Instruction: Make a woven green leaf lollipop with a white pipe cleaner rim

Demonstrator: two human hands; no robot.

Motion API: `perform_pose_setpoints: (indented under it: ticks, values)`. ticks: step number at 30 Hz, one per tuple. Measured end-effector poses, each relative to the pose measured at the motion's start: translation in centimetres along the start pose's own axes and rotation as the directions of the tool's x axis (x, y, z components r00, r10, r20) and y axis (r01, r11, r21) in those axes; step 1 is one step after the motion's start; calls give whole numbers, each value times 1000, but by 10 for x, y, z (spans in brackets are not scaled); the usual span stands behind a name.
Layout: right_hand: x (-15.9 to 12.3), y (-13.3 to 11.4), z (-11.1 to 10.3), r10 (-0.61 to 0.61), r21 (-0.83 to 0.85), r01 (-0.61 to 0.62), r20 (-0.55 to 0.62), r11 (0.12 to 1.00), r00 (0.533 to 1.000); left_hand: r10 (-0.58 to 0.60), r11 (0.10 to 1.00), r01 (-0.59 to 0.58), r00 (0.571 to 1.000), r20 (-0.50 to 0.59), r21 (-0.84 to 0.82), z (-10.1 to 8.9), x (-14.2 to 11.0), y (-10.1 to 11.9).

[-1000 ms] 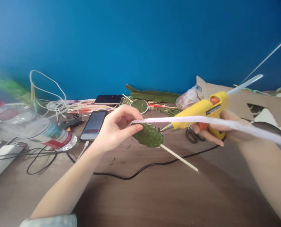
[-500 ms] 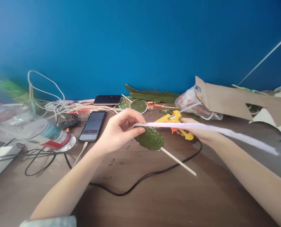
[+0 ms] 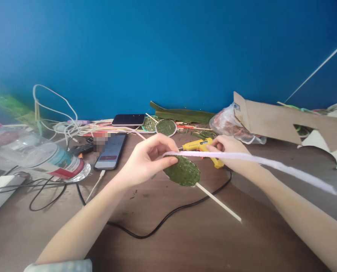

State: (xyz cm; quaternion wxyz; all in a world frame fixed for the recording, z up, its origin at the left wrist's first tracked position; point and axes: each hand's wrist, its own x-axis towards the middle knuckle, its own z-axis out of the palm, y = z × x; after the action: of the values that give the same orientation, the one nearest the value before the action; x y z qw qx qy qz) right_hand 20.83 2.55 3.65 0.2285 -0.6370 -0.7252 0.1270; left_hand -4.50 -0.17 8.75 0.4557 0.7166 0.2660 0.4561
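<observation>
My left hand (image 3: 154, 156) pinches a small oval woven green leaf fan (image 3: 183, 172) by its upper left edge. A fuzzy white strip (image 3: 242, 156) runs along that edge and trails off to the right, its far end loose. From the fan's lower right a thin pale stick (image 3: 219, 202) sticks out as a handle. My right hand (image 3: 229, 151) is at the rear of a yellow hot glue gun (image 3: 196, 145), thumb and curled fingers closed on its back end. The gun's nozzle points left, and its grip shows below the hand. The strip partly covers the gun.
A black cord (image 3: 157, 230) curves across the brown table. On the left are a phone (image 3: 111, 151), a plastic bottle (image 3: 55, 158) and a white power strip (image 3: 3, 192). By the wall lie another round leaf fan (image 3: 166, 127), a second phone (image 3: 128, 119) and cut cardboard (image 3: 270, 117).
My right hand has shifted from the glue gun's grip to its rear, and the gun has moved slightly left. The leaf fan and white strip have dropped slightly in my left hand.
</observation>
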Motion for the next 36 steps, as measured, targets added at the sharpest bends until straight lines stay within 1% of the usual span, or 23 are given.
perform_pose_setpoints:
  ticks: [1,2,3,4,5,6,8,9,11,12,15,17,22,27,34,36]
  values:
    - [-3,-6,-4,-35,99,34,8,994,999,-16,1000,16,1000,3,-4,0,0,0]
    - [-7,-12,-9,-78,234,74,4,969,997,-31,999,31,1000,7,-10,1,-1,-1]
    - [-12,-19,-15,-142,382,137,-14,914,990,-46,999,46,999,10,-17,1,-1,-2]
    - [-18,-26,-20,-211,510,216,-69,833,975,-62,998,62,998,15,-26,1,-1,-3]
    - [-23,-32,-25,-285,603,301,-126,739,950,-76,996,77,997,20,-39,1,-1,-4]
    - [-29,-37,-29,-348,652,371,-171,662,922,-90,994,92,996,26,-53,1,-1,-5]
    - [-39,-45,-38,-425,671,456,-225,585,877,-114,990,117,993,40,-84,2,-2,-6]
    - [-42,-48,-41,-458,666,491,-245,562,855,-121,987,125,992,48,-101,2,-2,-6]
    - [-46,-50,-46,-501,629,539,-262,559,825,-134,981,141,989,58,-133,3,-2,-5]
    - [-47,-50,-47,-510,610,552,-264,569,819,-139,978,147,988,62,-148,3,-2,-5]
    - [-45,-48,-48,-500,568,564,-285,599,818,-146,971,155,987,65,-181,3,-1,-3]
    - [-43,-47,-47,-491,557,572,-307,602,815,-147,969,155,988,58,-194,4,0,-3]
    - [-42,-48,-44,-522,545,600,-313,586,793,-133,964,134,991,19,-230,4,2,-4]
    - [-44,-49,-44,-526,548,595,-300,588,796,-126,958,121,992,-2,-262,4,2,-6]
    - [-45,-51,-44,-561,574,620,-307,535,769,-141,956,132,990,-16,-261,5,1,-7]
    - [-45,-51,-44,-570,571,625,-304,532,763,-142,956,131,990,-24,-261,5,1,-8]
